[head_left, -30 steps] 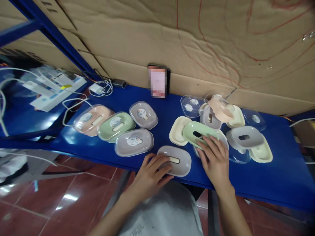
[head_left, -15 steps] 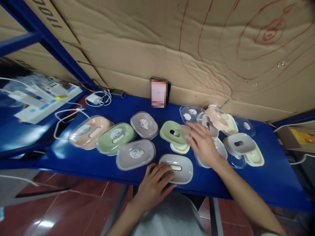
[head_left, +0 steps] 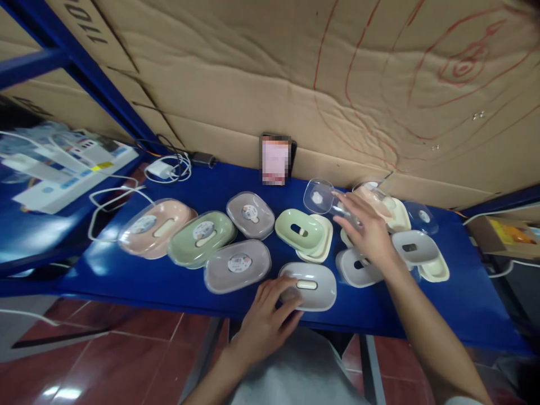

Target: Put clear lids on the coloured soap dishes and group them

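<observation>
My left hand (head_left: pixel 272 315) grips the left end of a grey soap dish (head_left: pixel 320 298), with fingers on its rim and the thumb at the near side. The dish lies on the blue table and has a cream strip in its middle slot. My right hand (head_left: pixel 371 230) is over the back right, its fingers on a tilted clear lid (head_left: pixel 346 211) that they partly hide. Another clear lid (head_left: pixel 318 196) with a white sticker lies just left of it. Below sits a green soap dish (head_left: pixel 291 229) on a cream tray (head_left: pixel 323 247). A grey dish (head_left: pixel 358 270) lies under the right forearm.
Lidded, labelled soap dishes stand at left: pink (head_left: pixel 147 230), green (head_left: pixel 202 239) and grey (head_left: pixel 238 264). More dish parts (head_left: pixel 415 247) lie at right. A phone (head_left: pixel 276 160) leans on the cardboard wall (head_left: pixel 219 84). Cables and a power strip (head_left: pixel 76 180) are at far left.
My right hand has moved back from beside the green dish to the clear lids, which now lie more apart. The cream tray beside the green dish shows more. My left hand stays on the grey dish.
</observation>
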A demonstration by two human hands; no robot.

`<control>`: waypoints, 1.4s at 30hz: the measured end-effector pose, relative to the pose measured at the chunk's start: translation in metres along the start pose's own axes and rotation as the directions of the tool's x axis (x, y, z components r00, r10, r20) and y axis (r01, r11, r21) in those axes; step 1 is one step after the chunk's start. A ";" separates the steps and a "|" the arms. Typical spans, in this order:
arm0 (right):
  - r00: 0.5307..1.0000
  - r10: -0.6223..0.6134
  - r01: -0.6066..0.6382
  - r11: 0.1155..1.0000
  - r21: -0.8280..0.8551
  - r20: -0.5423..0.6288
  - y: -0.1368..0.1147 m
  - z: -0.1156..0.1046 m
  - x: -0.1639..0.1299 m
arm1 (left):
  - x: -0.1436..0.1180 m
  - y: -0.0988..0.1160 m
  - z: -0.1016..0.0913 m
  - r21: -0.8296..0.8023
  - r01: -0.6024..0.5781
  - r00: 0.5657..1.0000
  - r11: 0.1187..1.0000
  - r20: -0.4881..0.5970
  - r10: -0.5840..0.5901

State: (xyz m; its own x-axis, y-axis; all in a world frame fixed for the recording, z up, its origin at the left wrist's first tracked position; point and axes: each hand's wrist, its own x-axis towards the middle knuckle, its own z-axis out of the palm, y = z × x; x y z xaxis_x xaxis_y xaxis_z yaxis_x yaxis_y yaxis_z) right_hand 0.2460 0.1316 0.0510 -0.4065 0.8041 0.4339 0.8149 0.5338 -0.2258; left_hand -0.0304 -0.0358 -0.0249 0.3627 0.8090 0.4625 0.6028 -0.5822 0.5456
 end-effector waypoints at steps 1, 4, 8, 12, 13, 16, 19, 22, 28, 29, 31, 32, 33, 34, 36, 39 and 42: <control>0.999 0.018 -0.016 0.998 0.052 -0.038 -0.015 -0.006 -0.021 | -0.001 -0.001 0.001 -0.005 0.017 1.000 1.000 -0.018 -0.017; 0.999 -0.011 0.016 0.990 0.140 -0.033 -0.057 -0.013 -0.090 | -0.004 -0.004 0.004 -0.075 0.113 0.993 0.991 -0.031 -0.115; 0.998 0.006 -0.012 0.995 0.101 0.056 -0.091 0.002 -0.150 | -0.005 -0.011 0.008 -0.213 0.220 0.975 0.952 0.082 -0.207; 0.994 -0.014 0.005 0.996 0.090 0.107 -0.097 0.018 -0.154 | -0.004 -0.016 0.009 -0.226 0.261 0.959 0.939 0.168 -0.226; 0.994 -0.028 0.019 0.996 0.085 0.110 -0.096 0.019 -0.153 | -0.004 -0.016 0.009 -0.213 0.262 0.957 0.941 0.181 -0.225; 0.987 -0.098 0.090 0.993 0.071 0.126 -0.091 0.021 -0.151 | -0.004 -0.017 0.007 -0.167 0.247 0.959 0.955 0.183 -0.216; 0.977 -0.164 0.159 0.986 0.048 0.139 -0.088 0.022 -0.154 | -0.003 -0.017 0.005 -0.126 0.209 0.968 0.970 0.169 -0.187; 0.978 -0.173 0.171 0.985 0.020 0.121 -0.087 0.024 -0.157 | 0.000 -0.018 0.004 -0.124 0.167 0.977 0.978 0.156 -0.147; 0.976 -0.163 0.164 0.986 0.010 0.142 -0.091 0.020 -0.151 | 0.001 -0.018 0.001 -0.130 0.175 0.977 0.976 0.144 -0.156; 0.976 -0.151 0.150 0.988 0.016 0.157 -0.093 0.018 -0.149 | 0.001 -0.018 0.000 -0.131 0.182 0.976 0.975 0.140 -0.164; 0.973 -0.130 0.125 0.992 0.033 0.189 -0.095 0.014 -0.145 | 0.002 -0.017 0.000 -0.128 0.203 0.974 0.971 0.129 -0.186; 0.970 -0.130 0.122 0.991 0.050 0.207 -0.094 0.011 -0.144 | 0.002 -0.017 -0.001 -0.123 0.212 0.972 0.969 0.126 -0.197; 0.965 -0.143 0.129 0.989 0.075 0.222 -0.092 0.008 -0.142 | 0.002 -0.016 -0.001 -0.117 0.219 0.971 0.969 0.125 -0.204; 0.961 -0.158 0.138 0.985 0.102 0.225 -0.087 0.005 -0.142 | 0.001 -0.015 -0.001 -0.111 0.223 0.970 0.969 0.126 -0.208; 0.970 -0.151 0.132 0.985 0.109 0.192 -0.071 -0.001 -0.145 | -0.002 -0.013 -0.002 -0.094 0.220 0.970 0.971 0.125 -0.207; 0.996 -0.009 0.012 0.999 -0.032 0.093 -0.041 -0.011 -0.158 | -0.012 -0.009 -0.007 -0.068 0.207 0.972 0.976 0.126 -0.197; 0.993 0.091 -0.079 0.985 -0.156 0.071 -0.025 -0.015 -0.178 | -0.024 -0.005 -0.013 -0.053 0.209 0.969 0.977 0.148 -0.199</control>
State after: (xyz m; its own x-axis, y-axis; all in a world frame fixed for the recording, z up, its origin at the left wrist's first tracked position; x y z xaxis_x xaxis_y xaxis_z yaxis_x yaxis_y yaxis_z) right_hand 0.3039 -0.0289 -0.0073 -0.3589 0.8658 0.3487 0.8989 0.4212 -0.1206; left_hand -0.0512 -0.0531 -0.0291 0.3364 0.9116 0.2363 0.6266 -0.4040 0.6665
